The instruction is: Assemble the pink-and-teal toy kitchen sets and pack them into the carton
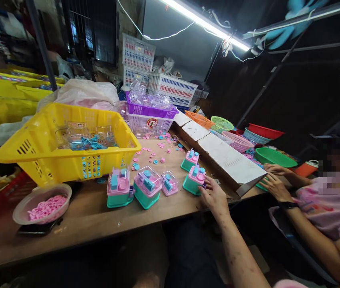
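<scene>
At the table's front edge, my right hand point(215, 200) has its fingers closed against the right side of a small toy box point(194, 181) with a teal base and pink top; a purple bit shows by the fingertips. A similar toy box point(189, 160) stands just behind it. To the left are a toy box with a clear lid point(148, 188), another lidded toy box point(118, 187) with a purple piece at its side, and a pink toy top under a clear cover point(170, 184) lying on the table. My left hand is not visible.
A yellow basket point(104, 160) holds clear covers and blue parts. A bowl point(18, 214) of pink pieces sits front left on a dark flat object. Small pink and blue parts lie scattered behind. A white-topped long box point(229, 156) separates me from a co-worker's hands point(277, 186).
</scene>
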`<control>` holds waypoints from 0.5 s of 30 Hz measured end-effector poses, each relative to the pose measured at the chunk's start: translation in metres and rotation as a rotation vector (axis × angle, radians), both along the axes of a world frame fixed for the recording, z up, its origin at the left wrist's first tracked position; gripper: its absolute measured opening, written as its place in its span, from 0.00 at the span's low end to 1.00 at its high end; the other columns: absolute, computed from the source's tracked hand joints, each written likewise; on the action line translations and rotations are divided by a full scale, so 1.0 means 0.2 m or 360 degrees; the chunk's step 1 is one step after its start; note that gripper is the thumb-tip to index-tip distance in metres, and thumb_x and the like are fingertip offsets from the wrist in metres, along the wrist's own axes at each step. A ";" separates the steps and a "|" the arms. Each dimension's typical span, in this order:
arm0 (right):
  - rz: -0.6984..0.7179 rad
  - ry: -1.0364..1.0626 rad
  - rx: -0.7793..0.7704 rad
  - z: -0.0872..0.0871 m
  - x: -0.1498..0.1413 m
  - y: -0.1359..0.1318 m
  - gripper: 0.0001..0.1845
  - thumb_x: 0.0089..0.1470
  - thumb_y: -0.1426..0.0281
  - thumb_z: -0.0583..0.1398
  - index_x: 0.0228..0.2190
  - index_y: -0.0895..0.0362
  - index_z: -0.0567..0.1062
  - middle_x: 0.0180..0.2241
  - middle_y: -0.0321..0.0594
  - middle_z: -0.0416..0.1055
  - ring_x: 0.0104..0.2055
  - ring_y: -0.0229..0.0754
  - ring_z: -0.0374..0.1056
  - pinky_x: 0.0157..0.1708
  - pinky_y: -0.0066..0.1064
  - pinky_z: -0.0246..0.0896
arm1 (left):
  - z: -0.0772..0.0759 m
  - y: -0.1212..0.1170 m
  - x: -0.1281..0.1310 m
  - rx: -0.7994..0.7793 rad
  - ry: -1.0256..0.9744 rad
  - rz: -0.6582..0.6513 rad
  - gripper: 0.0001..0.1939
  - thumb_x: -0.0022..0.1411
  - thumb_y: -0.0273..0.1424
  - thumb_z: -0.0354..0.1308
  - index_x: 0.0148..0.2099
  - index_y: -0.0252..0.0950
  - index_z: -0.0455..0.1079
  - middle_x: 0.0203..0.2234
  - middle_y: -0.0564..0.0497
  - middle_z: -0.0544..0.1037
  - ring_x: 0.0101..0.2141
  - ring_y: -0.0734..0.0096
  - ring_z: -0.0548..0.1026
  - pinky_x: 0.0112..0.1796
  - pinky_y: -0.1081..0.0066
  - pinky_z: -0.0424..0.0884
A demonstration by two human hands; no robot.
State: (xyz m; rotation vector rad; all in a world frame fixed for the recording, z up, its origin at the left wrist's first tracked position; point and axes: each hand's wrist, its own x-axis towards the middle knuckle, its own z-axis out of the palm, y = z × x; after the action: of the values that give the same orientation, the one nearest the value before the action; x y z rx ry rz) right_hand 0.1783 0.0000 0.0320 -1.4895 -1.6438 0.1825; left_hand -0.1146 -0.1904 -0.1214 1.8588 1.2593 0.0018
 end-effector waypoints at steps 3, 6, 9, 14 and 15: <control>-0.0010 0.0020 0.0065 0.04 0.06 -0.09 0.34 0.61 0.45 0.66 0.59 0.54 0.83 0.58 0.55 0.83 0.54 0.60 0.82 0.60 0.58 0.79 | 0.05 0.05 -0.01 0.0083 -0.0060 0.0051 0.20 0.78 0.41 0.69 0.65 0.40 0.76 0.62 0.43 0.79 0.57 0.52 0.81 0.55 0.53 0.83; 0.0016 0.0119 0.0019 0.05 0.13 -0.23 0.34 0.62 0.44 0.69 0.60 0.51 0.83 0.59 0.53 0.82 0.54 0.59 0.82 0.44 0.45 0.85 | 0.08 0.07 -0.02 0.0158 -0.0153 0.0101 0.20 0.78 0.41 0.69 0.65 0.40 0.76 0.62 0.43 0.79 0.57 0.52 0.81 0.55 0.54 0.83; 0.0182 0.0275 -0.0119 0.06 0.14 -0.39 0.31 0.64 0.47 0.71 0.61 0.49 0.81 0.59 0.52 0.82 0.56 0.56 0.82 0.41 0.38 0.86 | 0.11 0.07 -0.02 0.0207 -0.0269 0.0113 0.20 0.78 0.42 0.68 0.65 0.38 0.76 0.61 0.42 0.79 0.56 0.53 0.81 0.55 0.52 0.83; 0.0528 0.0490 -0.0430 0.03 -0.01 -0.64 0.25 0.71 0.54 0.69 0.63 0.46 0.78 0.63 0.50 0.77 0.64 0.55 0.78 0.53 0.40 0.86 | 0.28 0.08 -0.05 0.0480 -0.0779 0.0105 0.09 0.79 0.32 0.61 0.57 0.41 0.78 0.50 0.48 0.84 0.50 0.61 0.84 0.55 0.60 0.82; 0.0585 0.0517 -0.0472 0.01 -0.05 -0.66 0.24 0.72 0.54 0.69 0.64 0.46 0.78 0.63 0.51 0.76 0.63 0.55 0.79 0.53 0.40 0.86 | 0.33 0.08 -0.05 0.0643 -0.0972 0.0145 0.10 0.78 0.31 0.59 0.57 0.43 0.77 0.48 0.50 0.84 0.48 0.63 0.85 0.53 0.63 0.83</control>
State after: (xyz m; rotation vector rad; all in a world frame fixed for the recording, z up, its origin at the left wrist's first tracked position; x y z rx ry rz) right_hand 0.1676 -0.1324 0.0348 -1.2691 -1.6541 0.8580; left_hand -0.1255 -0.1735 -0.0555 1.9131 0.9458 0.8632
